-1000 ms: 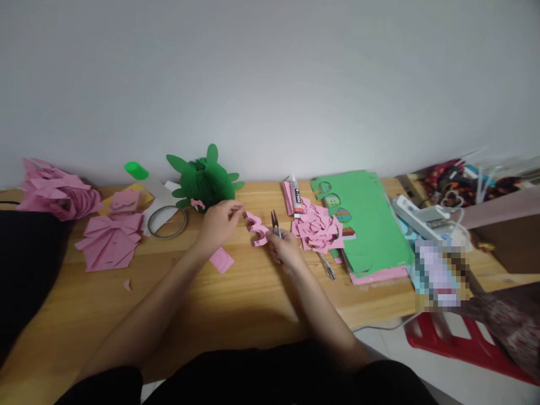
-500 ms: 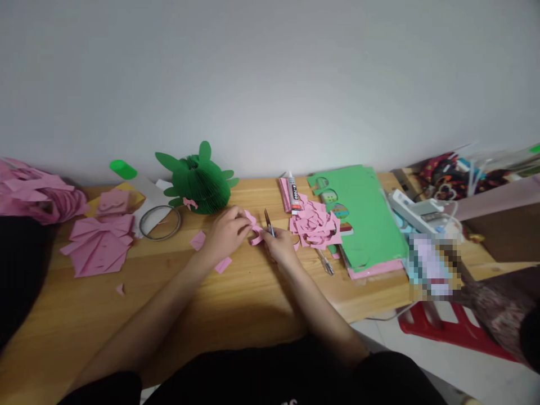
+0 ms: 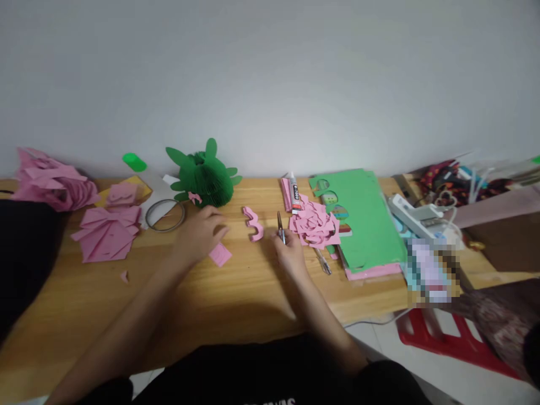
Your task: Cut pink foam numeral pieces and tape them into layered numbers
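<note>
A pink curved paper piece (image 3: 253,224) lies on the wooden table (image 3: 236,309), between my hands and touched by neither. My left hand (image 3: 205,230), fingers apart and holding nothing, hovers just left of it, over a pink paper square (image 3: 220,255). In my right hand (image 3: 288,246) is a slim pointed metal tool (image 3: 280,228), its tip toward the wall; my fingers cover the rest of it. A heap of pink paper scraps (image 3: 314,222) lies right of that hand.
Behind my left hand stands a green paper figure (image 3: 208,180), with a tape roll (image 3: 165,215) beside it. Folded pink paper (image 3: 107,233) lies left. A glue tube (image 3: 294,194) and green sheets (image 3: 371,219) lie right; a power strip (image 3: 413,216) is beyond.
The pink curved piece has left my hands and now lies on the table. My left hand has moved left and opened; my right hand has shifted slightly right, still gripping the tool.
</note>
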`<state>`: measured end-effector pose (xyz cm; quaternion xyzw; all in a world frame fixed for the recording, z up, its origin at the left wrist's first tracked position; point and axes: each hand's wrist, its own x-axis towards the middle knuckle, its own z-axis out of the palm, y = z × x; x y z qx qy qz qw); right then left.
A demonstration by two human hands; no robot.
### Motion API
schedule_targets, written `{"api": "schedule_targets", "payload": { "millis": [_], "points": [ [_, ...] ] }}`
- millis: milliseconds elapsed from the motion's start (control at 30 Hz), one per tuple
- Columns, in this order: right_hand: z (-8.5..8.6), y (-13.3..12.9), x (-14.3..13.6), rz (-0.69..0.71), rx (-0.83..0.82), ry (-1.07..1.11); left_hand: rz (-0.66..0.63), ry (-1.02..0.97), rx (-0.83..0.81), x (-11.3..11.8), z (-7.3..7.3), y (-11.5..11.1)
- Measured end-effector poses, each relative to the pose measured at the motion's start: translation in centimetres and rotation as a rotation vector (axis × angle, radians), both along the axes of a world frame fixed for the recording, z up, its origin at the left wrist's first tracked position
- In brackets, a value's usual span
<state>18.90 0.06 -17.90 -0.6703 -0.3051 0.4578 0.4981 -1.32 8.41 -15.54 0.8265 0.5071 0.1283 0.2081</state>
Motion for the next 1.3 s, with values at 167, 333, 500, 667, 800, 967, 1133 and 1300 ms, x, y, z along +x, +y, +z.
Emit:
{"api": "schedule_targets", "payload": {
  "millis": [167, 333, 500, 667, 800, 967, 1133, 1300],
  "points": [
    [1.7, -1.2, -2.3, 0.307, -0.078, -0.318, 0.140, 0.091, -0.099, -4.7, 0.3, -1.6],
    [1.9, 0.8, -8.2, 0.523, -0.168, -0.544, 0.167, 0.004, -0.174, -4.8, -0.5, -2.4],
    [1.3, 2.3, -9.8, 0.560, -0.227, -0.651, 0.200, -0.102, -0.153, -4.8, -1.5, -2.4],
    [1.5, 1.9, -8.9, 0.503, -0.248, -0.683, 0.257, -0.197, -0.149, -5.1, -2.4, -2.6],
    [1.3, 1.7, -8.6, 0.467, -0.224, -0.641, 0.268, -0.334, -0.221, -4.5, -2.5, -2.4],
    [1.6, 1.2, -7.1, 0.451, -0.122, -0.481, 0.306, -0.640, -0.298, -4.2, -0.7, -2.7],
    [6.1, -1.7, -4.7, 0.414, 0.079, -0.231, 0.310, -0.994, -0.257, -3.3, 4.7, -5.4],
    [11.7, -5.4, -2.5, 0.279, 0.339, -0.018, 0.228, -1.310, -0.131, -0.1, 10.9, -8.3]
  ]
}}
